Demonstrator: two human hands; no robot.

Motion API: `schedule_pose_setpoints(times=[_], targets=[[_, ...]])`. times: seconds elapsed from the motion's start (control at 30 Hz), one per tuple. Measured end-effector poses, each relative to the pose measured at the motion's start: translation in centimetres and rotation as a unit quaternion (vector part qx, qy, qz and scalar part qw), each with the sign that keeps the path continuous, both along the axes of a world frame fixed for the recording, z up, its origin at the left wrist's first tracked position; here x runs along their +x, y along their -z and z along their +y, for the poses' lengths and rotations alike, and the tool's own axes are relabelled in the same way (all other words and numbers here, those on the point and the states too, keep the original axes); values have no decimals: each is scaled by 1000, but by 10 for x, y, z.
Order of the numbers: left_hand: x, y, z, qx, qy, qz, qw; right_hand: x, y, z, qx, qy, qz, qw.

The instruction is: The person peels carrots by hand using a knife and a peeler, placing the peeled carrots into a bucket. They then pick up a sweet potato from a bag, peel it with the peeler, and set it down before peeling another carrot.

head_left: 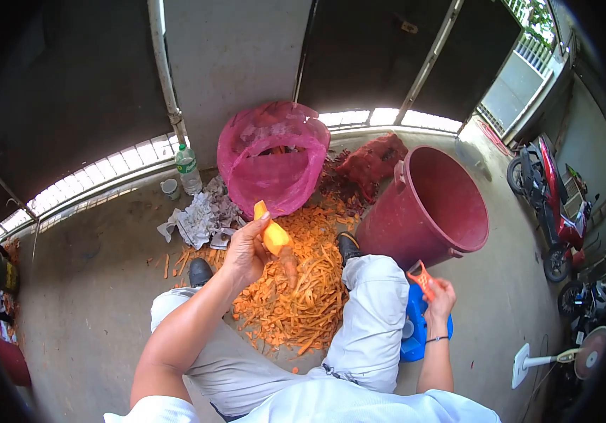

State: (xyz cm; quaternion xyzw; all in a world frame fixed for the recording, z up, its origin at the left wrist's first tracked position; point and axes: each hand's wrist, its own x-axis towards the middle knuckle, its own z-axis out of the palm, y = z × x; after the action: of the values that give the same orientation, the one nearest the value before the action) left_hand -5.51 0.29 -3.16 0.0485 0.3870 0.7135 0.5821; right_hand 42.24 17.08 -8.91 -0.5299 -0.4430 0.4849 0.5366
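Note:
Above a heap of orange peelings [303,292], my left hand [245,252] has its fingers closed round a carrot [273,233]. The carrot's upper part is bright and peeled; its lower end looks brown and rough. Out to the right, by my knee, my right hand [441,299] grips an orange vegetable peeler [423,279], its head pointing up and away from the carrot. Peelings lie on the floor between my shoes. Behind the heap stands an open pink plastic bag [271,180]; what lies deep inside it is hard to make out.
A large maroon bin [416,211] stands right of the heap, beside a red mesh sack [373,166]. Crumpled paper [206,215], a bottle [188,169] and a cup [170,188] sit left. A blue plastic object [416,338] is by my right leg. Motorcycles [553,204] and a fan [591,352] are far right.

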Motion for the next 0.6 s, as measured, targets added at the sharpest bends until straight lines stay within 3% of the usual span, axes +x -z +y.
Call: schedule_pose_setpoints(times=[0.07, 0.13, 0.2, 0.4, 0.47, 0.5, 0.57, 0.6], targets=[[7, -4, 3, -35, -42, -3, 999, 37, 27, -22, -60, 54, -63, 995], [8, -4, 1, -50, -12, 22, 998, 57, 34, -46, -79, 49, -61, 994], [2, 20, 6, -16, 2, 9, 1000, 82, 52, -55, -42, 46, -31, 998], [24, -9, 6, 64, 52, 141, 987, 119, 76, -58, -87, -22, -176, 980], [28, -13, 5, 86, 62, 178, 978, 123, 79, -57, -74, 1, -319, 945], [30, -14, 5, 75, 69, 186, 977, 124, 75, -60, -76, -3, -319, 945], [27, -13, 5, 63, 94, 200, 973, 120, 63, -54, -25, 18, -523, 852], [24, -7, 5, 57, 95, 205, 973, 125, 69, -44, 29, 32, -544, 838]])
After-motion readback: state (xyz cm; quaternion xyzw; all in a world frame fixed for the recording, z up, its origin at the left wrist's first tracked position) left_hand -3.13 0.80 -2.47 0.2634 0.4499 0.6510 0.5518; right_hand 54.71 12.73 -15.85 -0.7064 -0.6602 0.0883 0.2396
